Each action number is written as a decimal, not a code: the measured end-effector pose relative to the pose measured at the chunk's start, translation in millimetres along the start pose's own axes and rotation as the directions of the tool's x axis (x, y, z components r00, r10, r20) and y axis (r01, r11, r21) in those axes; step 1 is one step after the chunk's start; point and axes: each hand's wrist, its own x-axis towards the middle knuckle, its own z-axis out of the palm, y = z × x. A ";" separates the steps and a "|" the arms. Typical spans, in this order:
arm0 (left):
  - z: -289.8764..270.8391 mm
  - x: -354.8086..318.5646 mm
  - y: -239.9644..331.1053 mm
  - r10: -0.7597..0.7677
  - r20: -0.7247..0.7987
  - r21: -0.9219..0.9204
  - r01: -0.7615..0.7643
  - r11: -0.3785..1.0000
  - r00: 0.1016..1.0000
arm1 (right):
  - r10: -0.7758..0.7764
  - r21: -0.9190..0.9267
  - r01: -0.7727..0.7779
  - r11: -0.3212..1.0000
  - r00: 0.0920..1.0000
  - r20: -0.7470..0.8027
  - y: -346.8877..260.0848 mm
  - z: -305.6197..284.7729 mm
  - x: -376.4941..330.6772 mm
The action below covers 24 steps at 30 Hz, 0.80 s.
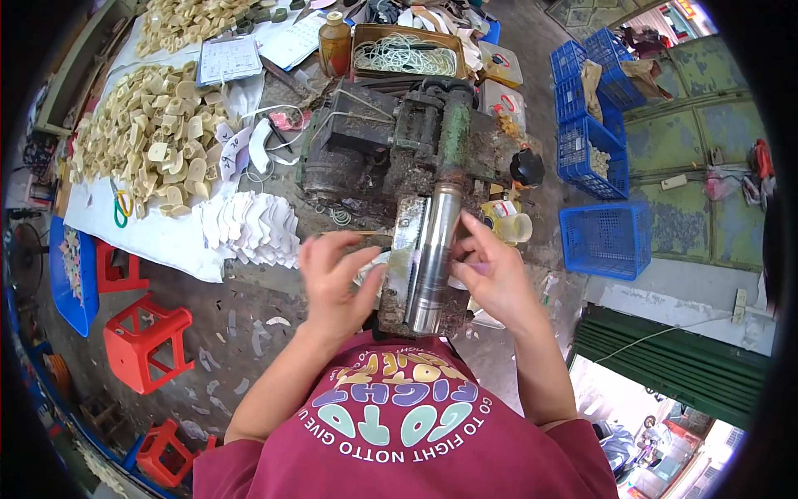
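Observation:
A machine with a shiny metal roller (436, 258) stands in front of me, the roller pointing toward my body beside a worn metal plate (406, 241). To the left of the plate is my left hand (337, 279), its fingers bent but apart and nothing seen in them. White material (374, 268) shows just behind its thumb. My right hand (499, 279) is at the roller's right side, fingertips close to or touching it. Its fingers and thumb are spread; a small pale patch shows between them, too unclear to name.
Cut beige pieces (166, 137) lie heaped on the left table, with stacked white pieces (249, 224) nearer. Behind the machine are a brown bottle (335, 46) and a box of white cord (403, 58). Red stools (148, 343) stand left, blue crates (605, 239) right. A black knob (526, 166) sticks out.

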 end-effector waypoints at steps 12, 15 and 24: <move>-64.8 9.1 -126.6 -0.544 -0.279 -0.251 0.487 0.836 0.791 | -0.013 -0.016 0.009 1.000 0.962 -0.273 -6.2 -14.7 -9.7; -128.8 3.4 -221.3 -0.143 -0.517 0.452 0.411 0.791 0.844 | -0.050 -0.007 0.050 0.999 0.956 -0.289 -22.7 -2.4 -5.2; -114.2 -59.5 -268.0 -0.427 -0.249 0.413 0.494 0.765 0.869 | -0.250 -0.067 0.245 0.967 0.964 -0.094 -103.9 68.1 48.4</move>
